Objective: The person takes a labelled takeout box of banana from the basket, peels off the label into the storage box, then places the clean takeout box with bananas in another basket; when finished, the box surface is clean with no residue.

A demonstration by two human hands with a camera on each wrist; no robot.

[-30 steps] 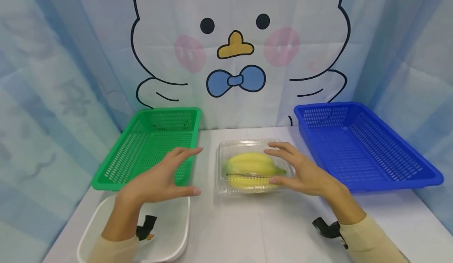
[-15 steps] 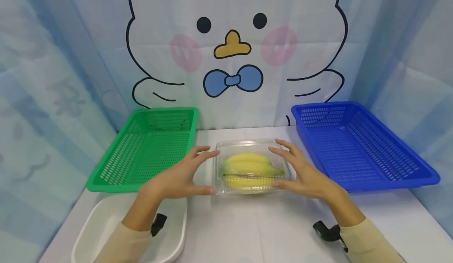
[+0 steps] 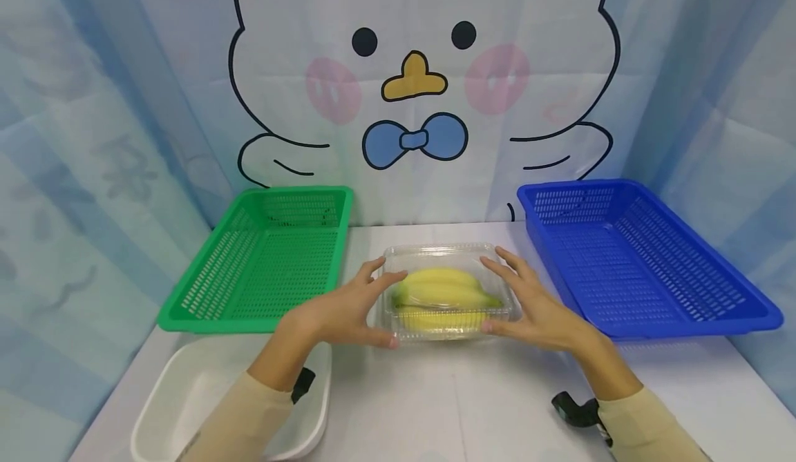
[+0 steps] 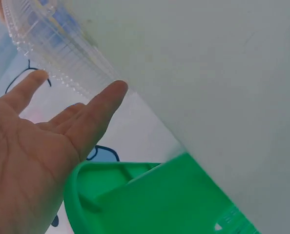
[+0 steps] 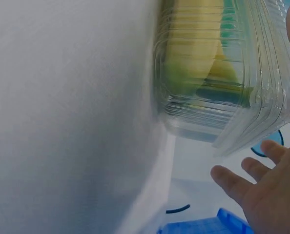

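Observation:
A clear plastic clamshell box (image 3: 404, 255) with yellow bananas (image 3: 438, 288) inside lies on the white table in the head view. My left hand (image 3: 348, 313) is at its left side, thumb near the front corner and fingertips over the left edge. At the right side is my right hand (image 3: 541, 306), thumb and fingers spread and overlapping the lid's edge. In the left wrist view the fingers (image 4: 98, 109) reach toward the box's ribbed wall. The right wrist view has the right fingers (image 5: 230, 183) spread beside the box (image 5: 203, 112), with a gap showing.
A green slotted basket (image 3: 249, 326) stands at the back left, and a blue one (image 3: 684, 327) at the right. A white tub (image 3: 323, 407) sits at the front left, partly under my left forearm. A printed curtain (image 3: 410, 199) hangs behind the table.
My left hand has moved right, from over the green basket's side to the box's left edge. The right hand has barely shifted. The box stays in place.

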